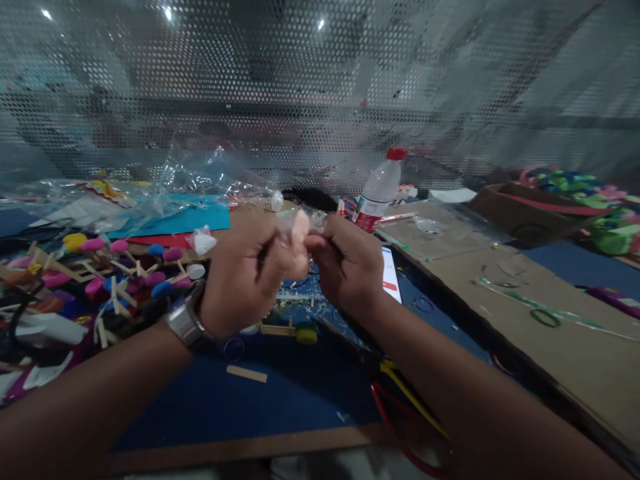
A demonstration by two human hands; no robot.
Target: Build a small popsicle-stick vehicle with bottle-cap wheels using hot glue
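My left hand (250, 273), with a silver watch on its wrist, and my right hand (350, 263) meet in the middle of the view, raised above the blue work surface. Both are closed in a pinch, fingertips close together. A small piece of clear plastic (316, 217) shows between them, blurred, so its exact kind cannot be made out. Below the hands lie a wooden stick piece with a yellow-green round cap (307, 333) and a loose flat wooden stick (247, 373). Scissors with red and yellow handles (387, 393) rest under my right forearm.
At left is a heap of wooden sticks with coloured caps (125, 280). Behind it lie blue sheets (200, 212) and clear plastic bags (200, 173). A red-capped bottle (379, 190), a phone (391, 275) and a cardboard box (540, 210) stand or lie to the right.
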